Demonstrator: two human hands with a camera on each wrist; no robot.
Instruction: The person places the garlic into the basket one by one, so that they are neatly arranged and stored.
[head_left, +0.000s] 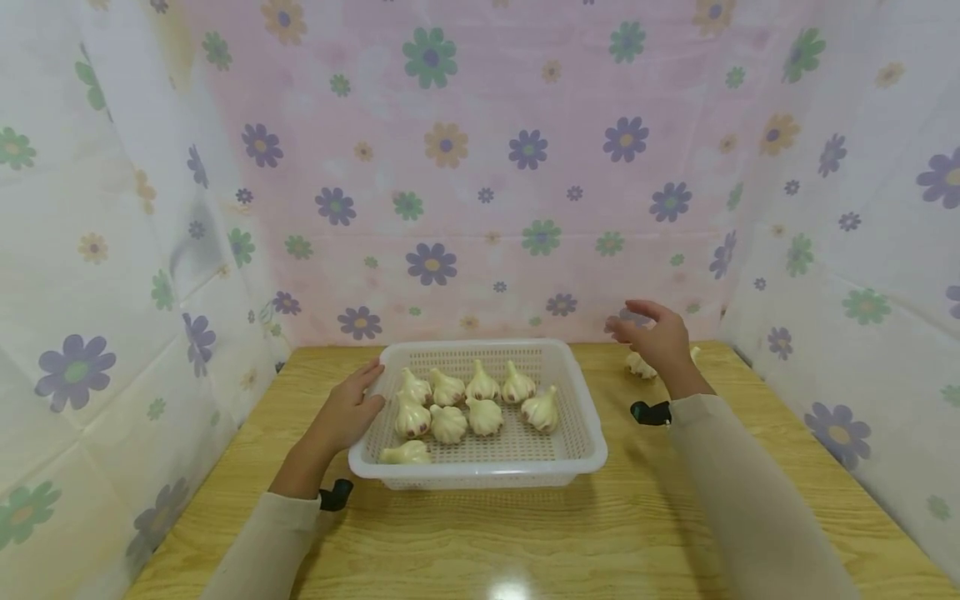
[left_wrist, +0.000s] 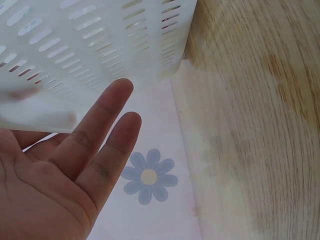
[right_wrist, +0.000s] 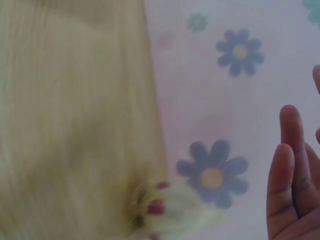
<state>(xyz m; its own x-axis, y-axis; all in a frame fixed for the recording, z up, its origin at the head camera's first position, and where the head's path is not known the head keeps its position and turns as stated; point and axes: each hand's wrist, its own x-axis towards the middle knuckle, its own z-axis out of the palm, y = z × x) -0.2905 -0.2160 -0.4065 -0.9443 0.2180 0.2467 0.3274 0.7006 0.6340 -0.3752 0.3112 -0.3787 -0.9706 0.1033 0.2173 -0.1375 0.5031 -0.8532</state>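
Observation:
A white plastic basket (head_left: 491, 471) with slotted walls stands at the middle of the table and holds several garlic bulbs (head_left: 485, 417). My left hand (head_left: 348, 412) grips its left rim, with the thumb at the top edge. Two fingers (left_wrist: 112, 102) extend along the outside wall in the left wrist view. To the right of the basket, my right hand (head_left: 660, 337) is raised with fingers apart and nothing in them. Behind and below it lies a garlic bulb (head_left: 640, 365) on the table, partly covered by the hand. The right wrist view shows a blurred garlic bulb (right_wrist: 175, 212) away from the fingers.
The wood-grain table (head_left: 480, 542) is enclosed by flowered cloth (head_left: 495, 192) at the back and both sides. A pale tip of another bulb (head_left: 696, 353) peeks out beside the right wrist. Dark wrist-camera mounts (head_left: 651, 412) sit under both wrists.

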